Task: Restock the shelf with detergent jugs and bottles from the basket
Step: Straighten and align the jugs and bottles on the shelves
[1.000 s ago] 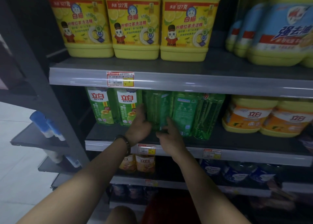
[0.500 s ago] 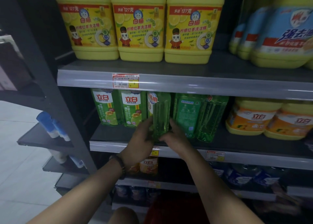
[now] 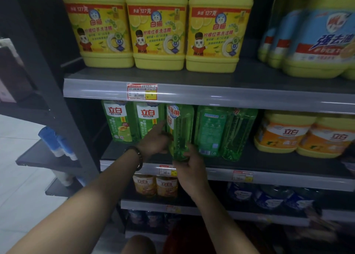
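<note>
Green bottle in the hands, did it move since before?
Yes. The green bottle has turned on the spot: its label now shows along its left edge, next to the labelled neighbour bottle.

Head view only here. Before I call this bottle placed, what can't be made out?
Base of the green bottle: head view, covered by the left hand and right hand; seated on the shelf or not, unclear.
Caps of the yellow jugs: cut off by the top edge.
Print on the price tag: too small.
Labels of the lowest bottles: dark, blurred.
</note>
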A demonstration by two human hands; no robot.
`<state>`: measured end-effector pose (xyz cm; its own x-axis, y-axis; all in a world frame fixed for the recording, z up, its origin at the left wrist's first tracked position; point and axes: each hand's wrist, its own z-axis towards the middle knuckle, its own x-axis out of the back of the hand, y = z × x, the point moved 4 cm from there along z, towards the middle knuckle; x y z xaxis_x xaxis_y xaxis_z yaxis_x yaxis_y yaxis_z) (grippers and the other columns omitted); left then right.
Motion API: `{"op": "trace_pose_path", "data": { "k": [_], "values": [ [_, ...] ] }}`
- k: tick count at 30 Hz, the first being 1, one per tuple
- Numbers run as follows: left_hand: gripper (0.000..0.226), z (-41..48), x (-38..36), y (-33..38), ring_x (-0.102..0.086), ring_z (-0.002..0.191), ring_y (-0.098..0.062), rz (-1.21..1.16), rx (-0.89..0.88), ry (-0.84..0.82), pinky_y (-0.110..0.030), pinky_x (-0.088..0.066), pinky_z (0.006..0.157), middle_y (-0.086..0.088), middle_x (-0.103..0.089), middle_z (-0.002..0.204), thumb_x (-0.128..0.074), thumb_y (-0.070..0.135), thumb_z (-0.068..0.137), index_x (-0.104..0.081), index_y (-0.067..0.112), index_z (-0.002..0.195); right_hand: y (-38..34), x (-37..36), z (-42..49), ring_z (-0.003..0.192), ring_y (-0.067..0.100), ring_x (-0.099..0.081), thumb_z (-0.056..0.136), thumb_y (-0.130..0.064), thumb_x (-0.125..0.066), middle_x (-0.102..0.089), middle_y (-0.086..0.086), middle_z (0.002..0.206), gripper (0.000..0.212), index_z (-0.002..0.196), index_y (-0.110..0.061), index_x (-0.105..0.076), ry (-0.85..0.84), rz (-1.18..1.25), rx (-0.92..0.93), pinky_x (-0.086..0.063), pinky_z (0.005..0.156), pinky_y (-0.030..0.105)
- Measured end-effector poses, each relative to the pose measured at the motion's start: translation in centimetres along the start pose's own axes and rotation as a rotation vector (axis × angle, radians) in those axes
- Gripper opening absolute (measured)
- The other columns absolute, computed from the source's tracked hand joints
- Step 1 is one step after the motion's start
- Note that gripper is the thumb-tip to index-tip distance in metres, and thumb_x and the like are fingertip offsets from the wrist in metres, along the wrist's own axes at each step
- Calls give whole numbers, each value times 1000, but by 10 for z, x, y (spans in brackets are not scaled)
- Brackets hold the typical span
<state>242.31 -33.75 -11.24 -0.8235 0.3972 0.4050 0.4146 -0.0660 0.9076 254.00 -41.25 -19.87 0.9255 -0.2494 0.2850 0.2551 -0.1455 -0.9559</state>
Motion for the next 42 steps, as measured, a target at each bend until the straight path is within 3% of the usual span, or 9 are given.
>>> {"op": "trace_pose_path", "data": {
  "k": [4, 8, 12, 16, 21, 24, 27, 33, 42],
  "values": [
    [61, -3, -1, -3, -65, 91, -14, 14, -8, -15, -40, -61, 80, 6, -64, 101, -60, -2, 97, -40, 38, 139, -8, 8, -4, 128, 25, -60, 71, -51, -75, -47, 6, 154, 111, 167, -44, -19, -65, -9, -46, -55, 99, 44],
    [51, -13, -5, -6, -64, 98, -11, 59, -135, 66, -22, -54, 78, 15, -63, 103, -65, 3, 94, -49, 32, 134, -21, 23, 6, 115, 12, -64, 86, -19, -78, -66, -15, 131, 93, 160, -50, -32, -110, 36, -72, -55, 103, 48],
    [71, -18, -15, -20, -63, 129, -12, -41, -199, 77, -38, -54, 106, 11, -68, 134, -68, 19, 81, -46, 37, 147, -30, 24, 17, 102, -2, -67, 95, -1, -67, -71, -21, 120, 73, 152, -42, -46, -162, 210, -43, -53, 84, 28],
    [68, -22, -21, -20, -61, 106, 23, -139, -206, 98, -14, -52, 94, 44, -67, 108, -62, -6, 94, -44, 53, 121, -22, 11, 8, 104, 2, -70, 90, -2, -68, -68, -2, 129, 70, 148, -37, -51, 14, 291, 4, -55, 83, 24],
    [77, -25, -24, -17, -48, 84, 41, -208, -238, 145, 1, -48, 77, 30, -45, 113, -44, -24, 97, -34, 51, 111, -13, -6, 14, 141, 21, -57, 72, -23, -69, -51, -2, 161, 100, 165, -37, -35, -39, 384, 3, -52, 99, 33],
    [86, -14, -23, -33, -56, 104, 29, -156, -212, 167, -7, -51, 91, 39, -56, 115, -44, -24, 95, -39, 59, 119, -17, -8, 23, 151, 18, -44, 81, -41, -71, -38, -9, 170, 95, 166, -42, -28, -52, 390, -8, -46, 115, 40],
    [99, -9, -22, -39, -47, 134, -10, -30, -159, 194, -40, -45, 114, 48, -46, 124, -51, -13, 93, -32, 77, 130, -18, -7, 35, 154, 17, -39, 91, -55, -61, -35, -8, 171, 86, 167, -42, -23, -63, 303, -2, -39, 123, 43],
    [94, 9, -26, -48, -36, 138, -18, -18, -137, 169, -40, -38, 113, 4, -42, 150, -53, -6, 91, -19, 46, 162, -29, 0, 46, 156, 15, -32, 113, -21, -51, -27, -5, 174, 67, 170, -29, -17, -131, 308, -38, -31, 111, 24],
    [81, 12, -26, -35, -35, 124, -18, 84, -130, 170, -25, -32, 105, 3, -27, 129, -44, -16, 91, -29, 40, 146, -35, 9, 50, 150, 9, -36, 114, -23, -47, -25, -5, 175, 61, 168, -32, -22, -194, 336, -60, -30, 114, 26]
  ]
}}
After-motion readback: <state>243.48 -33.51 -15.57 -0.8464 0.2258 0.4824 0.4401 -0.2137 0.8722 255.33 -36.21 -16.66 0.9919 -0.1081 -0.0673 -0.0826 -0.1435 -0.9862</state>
